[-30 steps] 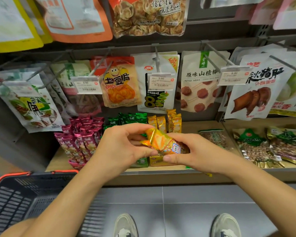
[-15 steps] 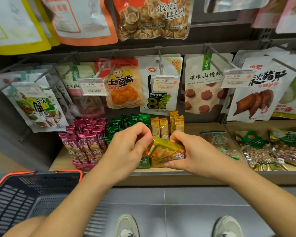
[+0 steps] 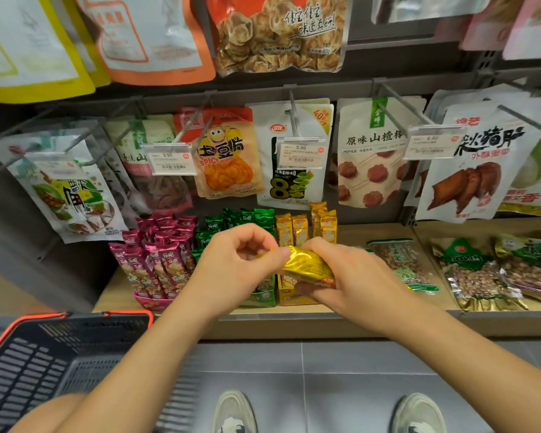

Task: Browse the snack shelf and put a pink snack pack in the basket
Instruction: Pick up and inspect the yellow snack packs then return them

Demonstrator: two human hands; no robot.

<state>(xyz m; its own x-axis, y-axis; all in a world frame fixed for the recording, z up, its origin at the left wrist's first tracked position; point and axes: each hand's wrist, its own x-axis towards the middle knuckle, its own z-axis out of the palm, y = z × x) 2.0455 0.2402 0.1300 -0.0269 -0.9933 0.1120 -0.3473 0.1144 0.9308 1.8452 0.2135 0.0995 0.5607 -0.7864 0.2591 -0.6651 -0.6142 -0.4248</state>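
Both hands hold one yellow foil snack pack (image 3: 306,264) in front of the shelf. My left hand (image 3: 235,264) pinches its left end between thumb and fingers. My right hand (image 3: 347,276) grips its right end from below and behind. Several pink snack packs (image 3: 156,260) stand upright in a pink tray at the left of the wooden shelf (image 3: 372,242), left of my hands. A black basket (image 3: 53,360) with an orange rim hangs at the lower left, over my left forearm.
Green packs (image 3: 247,218) and yellow packs (image 3: 306,226) stand beside the pink ones. Bags of nuts (image 3: 478,270) lie on the shelf's right part. Snack bags with price tags (image 3: 300,151) hang on hooks above. Grey floor tiles and my shoes (image 3: 235,410) are below.
The yellow pack has turned in my hands from showing its printed face to showing its plain gold side. My hands have stayed in front of the shelf.
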